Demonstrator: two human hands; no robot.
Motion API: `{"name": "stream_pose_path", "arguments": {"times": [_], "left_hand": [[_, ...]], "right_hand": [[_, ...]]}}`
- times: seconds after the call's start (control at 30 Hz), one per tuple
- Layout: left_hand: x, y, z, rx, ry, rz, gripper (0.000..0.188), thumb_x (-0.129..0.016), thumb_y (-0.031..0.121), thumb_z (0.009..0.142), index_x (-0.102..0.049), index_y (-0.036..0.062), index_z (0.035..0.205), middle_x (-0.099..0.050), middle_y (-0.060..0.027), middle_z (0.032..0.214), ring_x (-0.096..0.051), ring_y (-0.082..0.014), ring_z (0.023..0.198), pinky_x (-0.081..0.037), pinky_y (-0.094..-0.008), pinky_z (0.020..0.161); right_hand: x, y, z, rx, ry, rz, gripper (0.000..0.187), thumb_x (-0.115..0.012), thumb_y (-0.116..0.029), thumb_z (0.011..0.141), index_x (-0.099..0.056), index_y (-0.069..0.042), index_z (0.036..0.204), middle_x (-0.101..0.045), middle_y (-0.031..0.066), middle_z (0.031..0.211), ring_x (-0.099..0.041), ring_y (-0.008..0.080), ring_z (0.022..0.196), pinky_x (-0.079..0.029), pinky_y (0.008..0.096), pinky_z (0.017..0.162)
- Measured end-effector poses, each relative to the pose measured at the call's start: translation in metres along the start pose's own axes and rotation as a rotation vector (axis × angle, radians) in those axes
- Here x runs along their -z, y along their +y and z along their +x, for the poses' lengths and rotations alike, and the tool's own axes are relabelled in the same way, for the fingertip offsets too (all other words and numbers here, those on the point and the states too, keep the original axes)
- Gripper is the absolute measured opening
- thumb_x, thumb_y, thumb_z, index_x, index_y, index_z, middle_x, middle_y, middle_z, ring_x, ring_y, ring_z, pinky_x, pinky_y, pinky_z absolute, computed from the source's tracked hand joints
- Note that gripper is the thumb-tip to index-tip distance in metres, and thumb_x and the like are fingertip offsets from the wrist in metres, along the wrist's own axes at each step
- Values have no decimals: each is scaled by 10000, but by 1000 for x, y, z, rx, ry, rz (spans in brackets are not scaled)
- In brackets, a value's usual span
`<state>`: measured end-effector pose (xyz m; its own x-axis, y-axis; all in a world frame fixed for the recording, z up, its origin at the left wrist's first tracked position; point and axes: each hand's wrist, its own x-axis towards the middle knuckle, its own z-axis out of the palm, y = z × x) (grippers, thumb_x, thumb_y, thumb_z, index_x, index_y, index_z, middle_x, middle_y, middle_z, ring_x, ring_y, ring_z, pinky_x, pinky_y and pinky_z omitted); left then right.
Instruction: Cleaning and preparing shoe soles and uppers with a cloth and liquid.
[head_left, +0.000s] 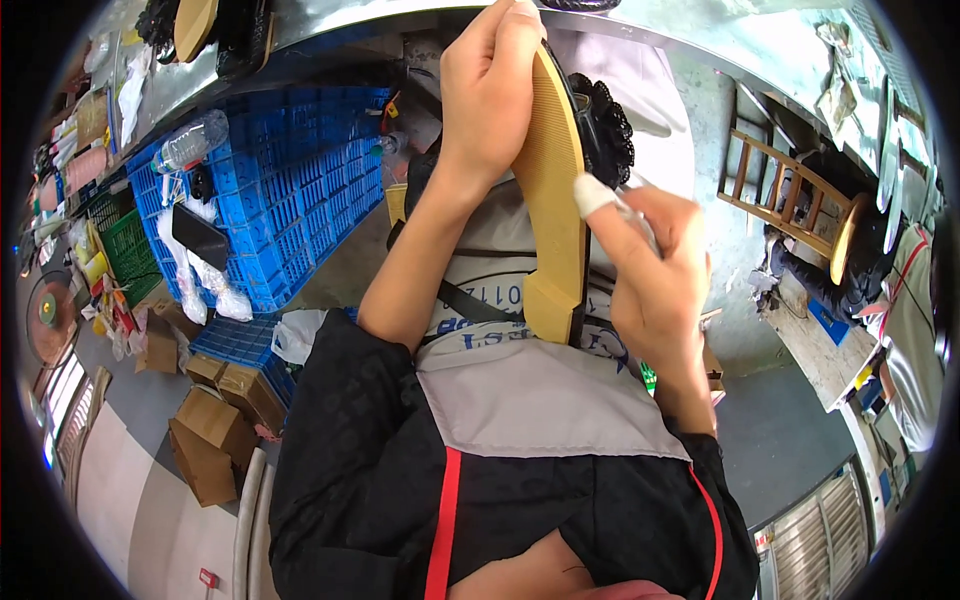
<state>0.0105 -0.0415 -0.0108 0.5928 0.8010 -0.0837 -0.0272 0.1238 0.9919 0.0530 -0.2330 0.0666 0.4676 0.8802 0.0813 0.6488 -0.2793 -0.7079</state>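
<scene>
My left hand is wrapped around the toe end of a sandal. Its tan, ribbed sole and low heel face me, with the heel end down by my apron. Black ruffled lace trim sticks out on the upper's right side. Close to the sole's right edge is my right hand, its fingers curled together. A white cover wraps the tip of one digit, which points at that edge. Something thin and pale shows between the fingers, too small to name.
A metal worktable runs across the top, with more footwear at its left end. Blue crates stand at left, carrying a plastic bottle and a phone. Cardboard boxes lie below; a wooden stool is at right.
</scene>
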Motion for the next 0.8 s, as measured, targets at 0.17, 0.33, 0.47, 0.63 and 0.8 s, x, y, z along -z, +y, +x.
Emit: {"name": "stream_pose_path", "arguments": {"times": [0.17,0.33,0.47,0.63,0.8], "left_hand": [[-3,5,-3,20,-26,-49,326,-435,249,1013,-539,51,776,-500,-3,676,-442,-77,601,-373,-255,567],[-14,3,-3,41,-42,-142,312,-443,254,1005,-540,56,784,-510,-19,672,-454,-96,582,-384,-263,556],[-6,7,-6,59,-41,-132,310,-453,272,1005,-542,65,792,-497,-20,641,-450,-97,554,-382,-264,539],[-7,6,-10,96,-82,-201,317,-449,270,1000,-519,67,766,-450,-10,616,-408,-95,543,-347,-266,522],[-2,-2,-10,-23,-76,-125,311,-453,260,992,-489,76,745,-426,-8,594,-369,-94,521,-317,-264,508]], "right_hand": [[7,-2,12,-32,-65,-14,499,-503,183,799,-726,-42,1184,-502,119,1082,-563,237,947,-460,306,831],[2,1,1,-70,-36,39,527,-479,194,818,-713,-63,1215,-452,120,1119,-554,241,982,-466,278,826],[3,-7,13,-25,-47,-74,469,-486,190,860,-712,-55,1189,-442,128,1105,-590,245,915,-488,309,867],[-2,-9,-2,-114,-17,100,456,-512,192,842,-705,-34,1188,-442,128,1111,-577,216,905,-477,304,808],[-2,-10,-16,-76,-53,40,496,-493,202,826,-694,-26,1218,-436,136,1125,-562,230,915,-477,306,796]]}}
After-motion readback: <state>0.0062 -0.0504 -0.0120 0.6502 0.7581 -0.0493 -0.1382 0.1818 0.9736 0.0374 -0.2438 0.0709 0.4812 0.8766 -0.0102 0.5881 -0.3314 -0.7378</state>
